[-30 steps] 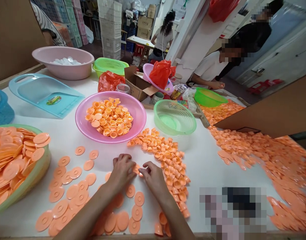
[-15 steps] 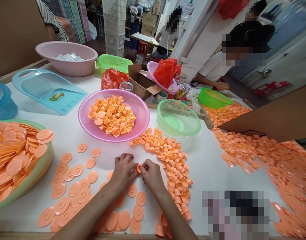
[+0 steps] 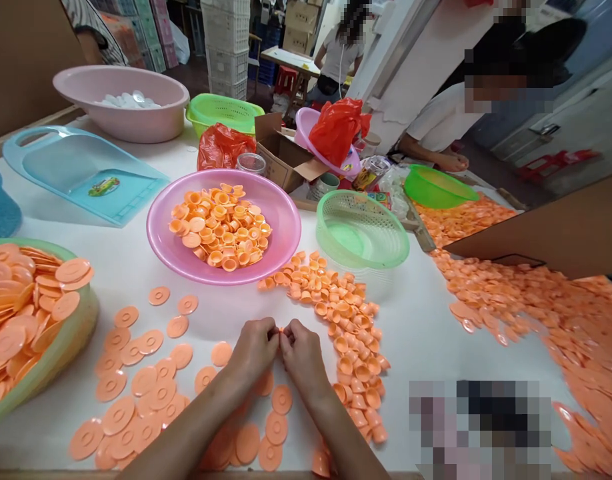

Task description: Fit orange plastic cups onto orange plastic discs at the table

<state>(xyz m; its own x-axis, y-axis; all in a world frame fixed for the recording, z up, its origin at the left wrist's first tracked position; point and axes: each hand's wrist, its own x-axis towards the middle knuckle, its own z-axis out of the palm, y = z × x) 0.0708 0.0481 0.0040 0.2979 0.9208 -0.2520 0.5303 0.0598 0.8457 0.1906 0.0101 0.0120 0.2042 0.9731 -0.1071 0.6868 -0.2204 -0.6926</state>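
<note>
My left hand and my right hand meet over the white table, fingertips pinched together on a small orange plastic cup. Fingers cover most of that cup, so only a sliver shows. Flat orange discs, each with a raised ring, lie scattered left of and beneath my forearms. To the right of my right hand curves a band of loose orange cups. Beyond both hands stands a pink basin filled with orange cups, some apparently joined to discs.
A green basket heaped with discs stands at the left edge. Behind are a blue scoop, a pale green basket and an open carton. Orange discs cover the right side. A co-worker sits at the far right.
My left hand has closed its spread fingers and come in against the right hand, onto the small cup. The camera view has shifted slightly.
</note>
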